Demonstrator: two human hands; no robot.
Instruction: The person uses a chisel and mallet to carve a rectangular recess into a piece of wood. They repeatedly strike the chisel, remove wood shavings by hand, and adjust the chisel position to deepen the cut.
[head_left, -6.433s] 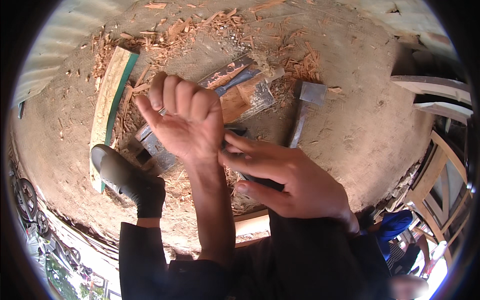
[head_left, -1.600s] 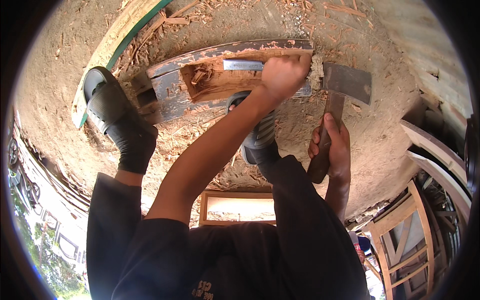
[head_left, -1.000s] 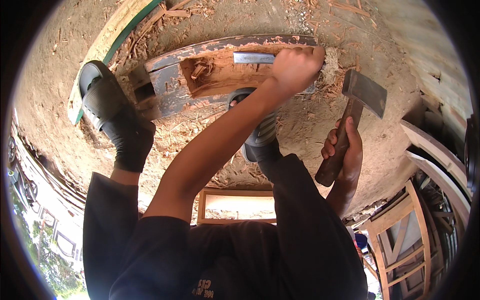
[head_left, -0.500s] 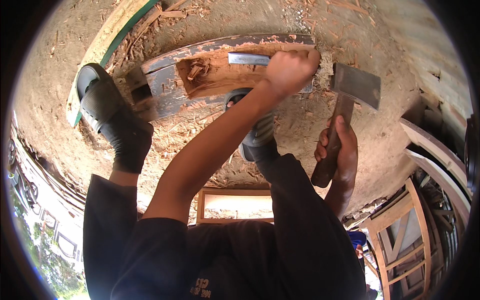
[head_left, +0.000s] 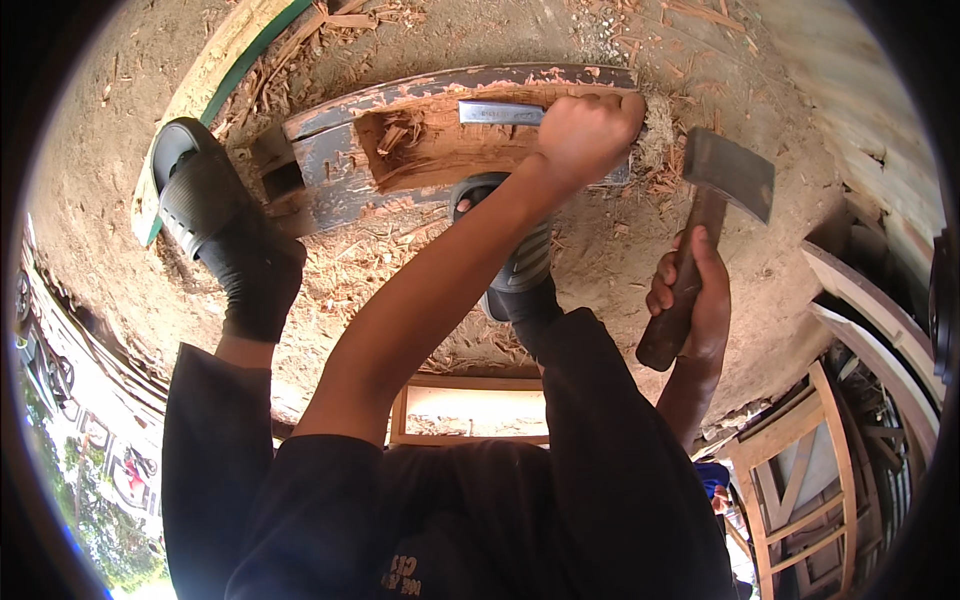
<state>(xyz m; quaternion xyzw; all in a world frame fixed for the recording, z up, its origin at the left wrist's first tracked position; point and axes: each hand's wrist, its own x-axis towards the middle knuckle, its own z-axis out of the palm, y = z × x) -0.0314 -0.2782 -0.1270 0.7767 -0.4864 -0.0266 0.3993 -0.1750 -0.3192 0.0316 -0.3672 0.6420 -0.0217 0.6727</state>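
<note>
Gripped: chisel (head_left: 500, 113) in left hand (head_left: 592, 138), axe (head_left: 727, 172) in right hand (head_left: 709, 292)

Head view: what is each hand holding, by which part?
Left hand: a chisel, by the end opposite its blade. Right hand: an axe, around the middle of its handle.

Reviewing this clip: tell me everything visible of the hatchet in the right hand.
The hatchet has a broad, flat, dark grey head, metal by its look, and a thick brown handle that looks wooden. The right hand grips the handle, whose butt end shows below. It slants, head uppermost in the picture and toward the right, apart from the left hand. Nothing else visibly touches it.
</note>
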